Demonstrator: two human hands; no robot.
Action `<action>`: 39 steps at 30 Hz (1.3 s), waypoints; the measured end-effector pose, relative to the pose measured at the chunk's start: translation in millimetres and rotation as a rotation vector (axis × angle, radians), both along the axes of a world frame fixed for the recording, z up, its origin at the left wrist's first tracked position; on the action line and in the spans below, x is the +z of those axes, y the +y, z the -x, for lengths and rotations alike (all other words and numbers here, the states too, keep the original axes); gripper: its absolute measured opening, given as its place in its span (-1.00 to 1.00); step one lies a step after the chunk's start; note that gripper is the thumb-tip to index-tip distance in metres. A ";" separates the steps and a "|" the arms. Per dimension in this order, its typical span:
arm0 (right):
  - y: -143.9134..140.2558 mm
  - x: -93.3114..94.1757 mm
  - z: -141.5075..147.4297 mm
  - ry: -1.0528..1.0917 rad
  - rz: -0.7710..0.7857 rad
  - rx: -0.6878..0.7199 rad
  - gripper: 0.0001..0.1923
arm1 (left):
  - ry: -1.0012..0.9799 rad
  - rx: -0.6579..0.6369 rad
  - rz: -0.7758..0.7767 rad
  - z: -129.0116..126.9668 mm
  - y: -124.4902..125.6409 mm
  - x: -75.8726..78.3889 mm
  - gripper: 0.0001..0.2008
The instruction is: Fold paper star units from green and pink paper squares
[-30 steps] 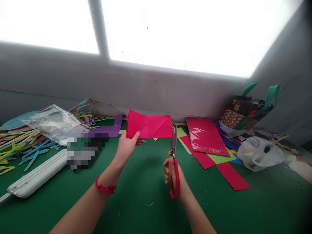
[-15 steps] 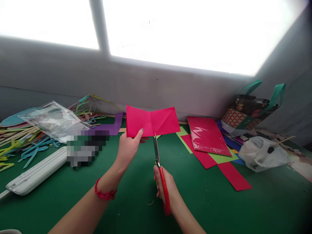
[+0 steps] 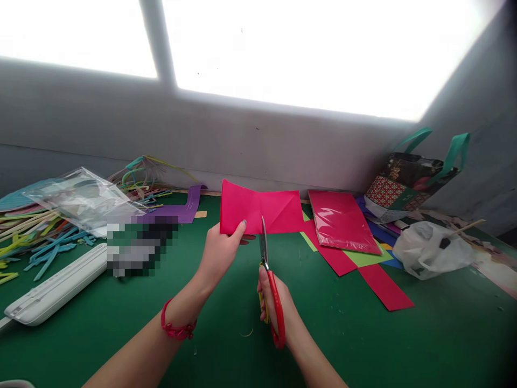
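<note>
A folded sheet of bright pink paper [image 3: 283, 207] is held up over the table, creased down its middle. My left hand [image 3: 226, 245] pinches its lower left part, thumb in front and fingers behind. In my right hand [image 3: 278, 302] is a pair of scissors [image 3: 276, 307] with one red and one yellow handle, pointing away from me. The blades reach into the paper from its lower edge near the crease, one of them in front of the sheet. A red braided bracelet [image 3: 177, 326] circles my left wrist.
Left on the green table [image 3: 226, 345] lie a white case [image 3: 56, 285], a clear plastic bag [image 3: 84, 196], pipe cleaners [image 3: 52, 248] and purple paper [image 3: 173, 214]. At right are a red paper pack [image 3: 343, 221], loose sheets [image 3: 385, 285], a white plastic bag [image 3: 432, 250] and a patterned bag [image 3: 407, 183].
The paper and my left hand have shifted slightly right and down. The scissor blades now reach further up into the paper along the crease.
</note>
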State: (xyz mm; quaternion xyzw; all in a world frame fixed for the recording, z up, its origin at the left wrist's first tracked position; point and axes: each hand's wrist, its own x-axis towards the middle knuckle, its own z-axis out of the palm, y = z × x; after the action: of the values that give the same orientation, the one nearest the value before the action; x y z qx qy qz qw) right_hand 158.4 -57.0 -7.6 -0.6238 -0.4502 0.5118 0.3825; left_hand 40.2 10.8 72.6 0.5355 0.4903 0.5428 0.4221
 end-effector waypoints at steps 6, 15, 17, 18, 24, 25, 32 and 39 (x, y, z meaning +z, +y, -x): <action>0.1 -3.6 -2.3 0.031 -0.024 -0.014 -0.48 | -0.021 -0.006 0.019 -1.4 -0.7 0.4 -0.69; -0.9 -3.4 -2.4 0.021 -0.018 -0.023 -0.47 | -0.037 -0.030 0.012 -1.5 -2.4 0.3 -0.65; -1.0 -1.0 -2.5 0.010 -0.003 -0.021 -0.47 | -0.036 -0.032 0.013 -1.6 -2.3 0.1 -0.64; -1.1 0.6 -2.5 0.004 0.009 -0.022 -0.47 | -0.035 -0.030 0.014 -1.7 -2.2 0.0 -0.64; -1.5 7.1 -1.9 -0.012 0.058 -0.040 -0.47 | -0.042 -0.038 0.019 -2.6 -1.6 -1.2 -0.62; -1.7 7.0 -1.5 -0.009 0.061 -0.045 -0.47 | -0.047 -0.041 0.018 -2.7 -1.4 -1.7 -0.61; -4.4 13.0 -1.7 0.028 0.052 -0.032 -0.49 | -0.072 -0.051 0.013 -3.0 0.6 -5.0 -0.62; -5.6 29.3 -4.9 0.018 0.081 0.000 -0.49 | -0.082 -0.050 0.023 -2.1 2.9 -6.7 -0.64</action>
State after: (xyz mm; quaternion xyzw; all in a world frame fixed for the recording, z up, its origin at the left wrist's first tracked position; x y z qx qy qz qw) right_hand 163.3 -62.5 21.6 -0.6342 -0.4257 0.5349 0.3610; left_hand 42.3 13.7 65.9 0.5202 0.4651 0.5479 0.4614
